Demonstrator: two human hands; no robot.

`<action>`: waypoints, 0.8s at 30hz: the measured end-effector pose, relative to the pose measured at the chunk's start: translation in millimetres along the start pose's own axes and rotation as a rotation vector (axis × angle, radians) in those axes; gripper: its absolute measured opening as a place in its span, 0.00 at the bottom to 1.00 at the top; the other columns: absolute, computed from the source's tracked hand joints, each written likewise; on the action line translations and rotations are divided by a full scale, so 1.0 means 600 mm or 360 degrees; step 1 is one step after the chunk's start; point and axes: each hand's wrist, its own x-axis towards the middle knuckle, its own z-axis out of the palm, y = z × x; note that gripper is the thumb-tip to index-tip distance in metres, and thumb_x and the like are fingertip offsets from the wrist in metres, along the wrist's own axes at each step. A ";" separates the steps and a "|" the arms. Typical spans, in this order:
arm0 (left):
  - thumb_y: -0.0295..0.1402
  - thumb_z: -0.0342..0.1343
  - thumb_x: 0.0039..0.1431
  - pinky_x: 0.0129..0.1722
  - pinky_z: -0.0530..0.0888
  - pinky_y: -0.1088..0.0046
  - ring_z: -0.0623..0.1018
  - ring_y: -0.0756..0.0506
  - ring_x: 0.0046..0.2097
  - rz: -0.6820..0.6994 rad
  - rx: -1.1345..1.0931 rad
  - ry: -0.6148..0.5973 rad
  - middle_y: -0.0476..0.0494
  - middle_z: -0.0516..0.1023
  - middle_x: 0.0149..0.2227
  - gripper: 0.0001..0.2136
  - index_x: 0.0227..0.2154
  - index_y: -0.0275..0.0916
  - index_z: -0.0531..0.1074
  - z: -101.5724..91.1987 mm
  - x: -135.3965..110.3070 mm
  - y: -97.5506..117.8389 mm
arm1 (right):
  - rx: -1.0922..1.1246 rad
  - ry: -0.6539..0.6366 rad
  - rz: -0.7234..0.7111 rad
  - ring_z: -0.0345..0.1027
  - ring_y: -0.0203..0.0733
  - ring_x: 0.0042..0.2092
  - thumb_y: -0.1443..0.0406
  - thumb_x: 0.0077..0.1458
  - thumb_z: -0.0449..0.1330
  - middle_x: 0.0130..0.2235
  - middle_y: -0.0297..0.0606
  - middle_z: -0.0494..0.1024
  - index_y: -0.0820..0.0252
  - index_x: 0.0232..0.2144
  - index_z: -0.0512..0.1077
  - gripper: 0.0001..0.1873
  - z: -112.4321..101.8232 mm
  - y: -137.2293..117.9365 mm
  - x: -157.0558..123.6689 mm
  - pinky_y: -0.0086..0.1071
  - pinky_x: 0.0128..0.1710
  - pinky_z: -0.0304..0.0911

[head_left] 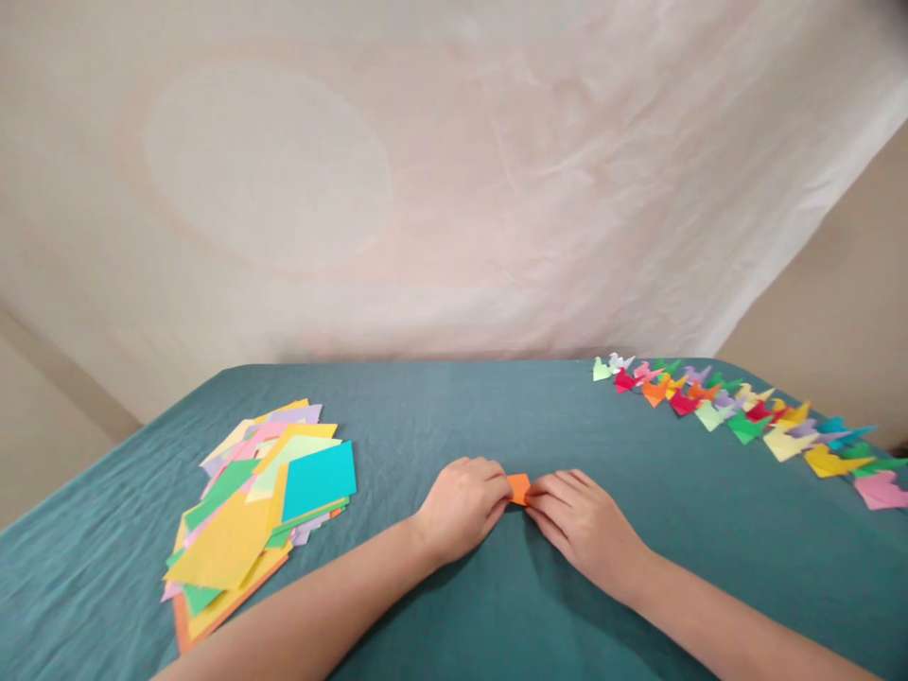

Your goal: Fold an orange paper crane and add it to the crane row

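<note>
- A small orange paper [520, 488] lies at the near middle of the tabletop [440, 407], between the person's two hands, with its two side edges partly covered by fingers.
- The left hand [464, 508], at the paper's nine o'clock, has its fingers curled together and pinches that edge.
- The right hand [585, 530], at about four o'clock from the paper, has its fingertips closed on the opposite edge.
- The left forearm [319, 605] comes in from seven o'clock, the right forearm [730, 605] from five.
- Well apart, toward nine o'clock, is a loose pile of coloured sheets [241, 530], overlapping at odd angles; a blue sheet [319, 480] lies uppermost on its two o'clock side.
- From one round to three o'clock, folded paper birds [744, 427] stand in slanting rows, the nearest one pink [880, 490].
- A pale, creased cloth [454, 189] hangs at twelve o'clock beyond the tabletop.
</note>
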 end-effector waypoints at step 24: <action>0.33 0.45 0.64 0.40 0.67 0.73 0.72 0.48 0.39 0.0147 -0.0209 0.0030 0.45 0.74 0.35 0.11 0.35 0.39 0.73 0.000 -0.005 -0.008 | 0.1015 -0.0345 0.0587 0.64 0.34 0.30 0.69 0.46 0.60 0.30 0.34 0.71 0.61 0.23 0.72 0.03 -0.009 0.053 0.045 0.29 0.31 0.60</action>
